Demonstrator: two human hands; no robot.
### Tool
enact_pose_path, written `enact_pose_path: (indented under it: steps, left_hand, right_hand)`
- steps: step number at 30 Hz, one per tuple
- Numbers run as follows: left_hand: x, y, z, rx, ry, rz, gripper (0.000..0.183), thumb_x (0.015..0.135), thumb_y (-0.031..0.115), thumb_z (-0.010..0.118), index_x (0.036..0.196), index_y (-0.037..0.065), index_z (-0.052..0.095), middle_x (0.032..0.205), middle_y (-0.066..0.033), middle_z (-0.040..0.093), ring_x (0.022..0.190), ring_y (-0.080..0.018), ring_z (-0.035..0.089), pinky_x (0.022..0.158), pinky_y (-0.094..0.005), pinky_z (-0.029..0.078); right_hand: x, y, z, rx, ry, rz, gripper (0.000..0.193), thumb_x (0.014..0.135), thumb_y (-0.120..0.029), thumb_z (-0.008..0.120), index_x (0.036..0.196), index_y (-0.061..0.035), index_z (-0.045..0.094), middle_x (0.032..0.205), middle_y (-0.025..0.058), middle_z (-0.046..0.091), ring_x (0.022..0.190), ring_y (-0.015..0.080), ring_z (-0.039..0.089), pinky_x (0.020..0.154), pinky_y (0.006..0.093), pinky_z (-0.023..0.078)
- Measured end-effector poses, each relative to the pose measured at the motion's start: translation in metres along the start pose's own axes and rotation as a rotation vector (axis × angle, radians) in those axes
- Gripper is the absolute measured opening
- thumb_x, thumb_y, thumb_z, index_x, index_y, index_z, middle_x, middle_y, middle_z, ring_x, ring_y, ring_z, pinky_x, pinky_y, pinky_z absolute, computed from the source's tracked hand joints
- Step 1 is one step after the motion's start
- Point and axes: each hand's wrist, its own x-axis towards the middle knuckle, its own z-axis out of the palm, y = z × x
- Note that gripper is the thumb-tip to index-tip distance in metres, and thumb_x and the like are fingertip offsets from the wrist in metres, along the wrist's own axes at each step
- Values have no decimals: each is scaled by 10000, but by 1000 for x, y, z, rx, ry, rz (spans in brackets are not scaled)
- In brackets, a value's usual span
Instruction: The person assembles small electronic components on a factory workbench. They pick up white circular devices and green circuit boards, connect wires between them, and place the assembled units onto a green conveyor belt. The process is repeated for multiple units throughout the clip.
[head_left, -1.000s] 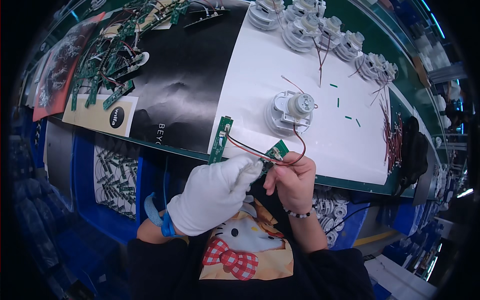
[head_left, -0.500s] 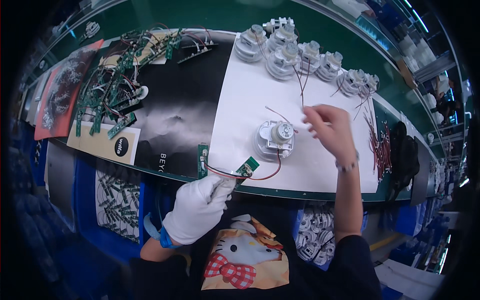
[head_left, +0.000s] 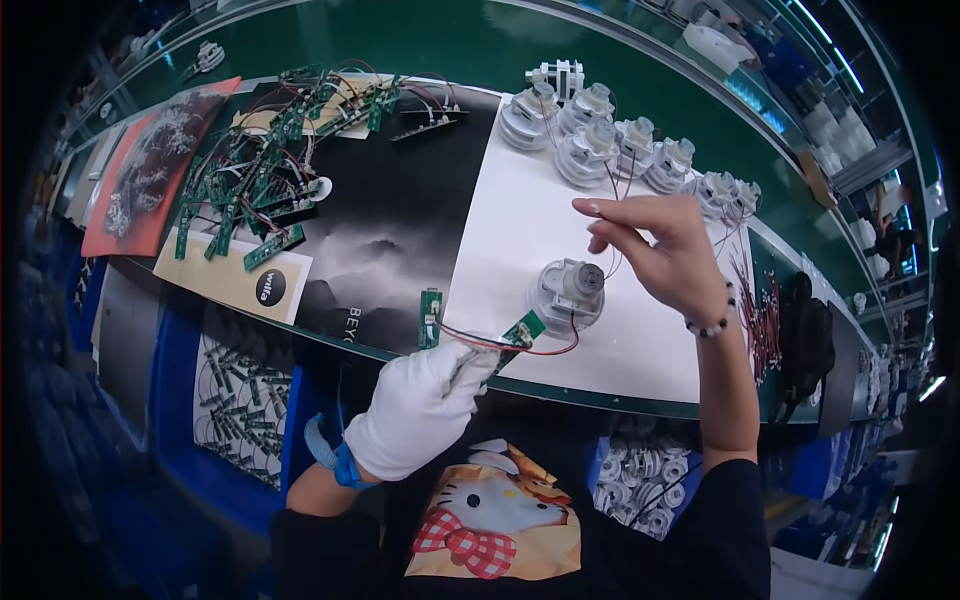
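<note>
My left hand, in a white glove with a blue band at the wrist, is closed on a small green circuit board near the bench's front edge. A second green board, joined by wires, stands up beside the gloved fingers. From the held board a red wire runs to a white motor unit on the white sheet. Over that unit hovers my bare right hand, a beaded bracelet at its wrist, thumb and forefinger apart. A thin wire passes behind its fingers; whether they touch it is unclear.
Several white motor units stand at the back of the white sheet. Wired circuit boards lie heaped at left, beside an orange sheet. Red wires and a black bag lie right. Filled bins sit below the bench.
My right hand has risen slightly and turned, its thumb and forefinger now stretched leftward. My left hand keeps the circuit board. The whole view has shifted, moving the bench slightly right and down.
</note>
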Motion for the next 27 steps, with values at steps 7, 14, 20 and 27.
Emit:
enact_pose_path:
  steps: [7,14,20,27]
  left_hand:
    - [8,6,0,11,24,40,62,834,63,584,872,17,599,590,-75,583,459,-162,573,431,-260,437]
    - [6,3,-3,-15,67,35,90,850,66,572,912,10,605,594,-59,595,451,-112,571,430,-230,434]
    - [4,6,-4,66,62,88,117,850,61,576,952,14,606,588,-52,585,455,-115,564,439,-234,430]
    - [1,5,-2,100,80,129,135,834,53,597,965,23,612,567,-46,566,458,-129,565,433,-251,420]
  right_hand:
    - [-20,-30,8,144,61,-36,77,737,-6,654,812,-16,650,681,74,655,551,137,627,526,215,471]
    - [-23,-39,18,-92,-164,-232,88,690,0,629,770,-30,648,613,76,573,534,220,563,472,307,428]
    - [-19,-38,26,-164,-313,-210,48,678,-74,584,661,-32,598,581,77,538,520,251,539,484,348,422]
    - [-21,-38,29,-175,-318,-151,50,678,-74,579,659,-30,595,590,79,542,521,247,541,483,337,424]
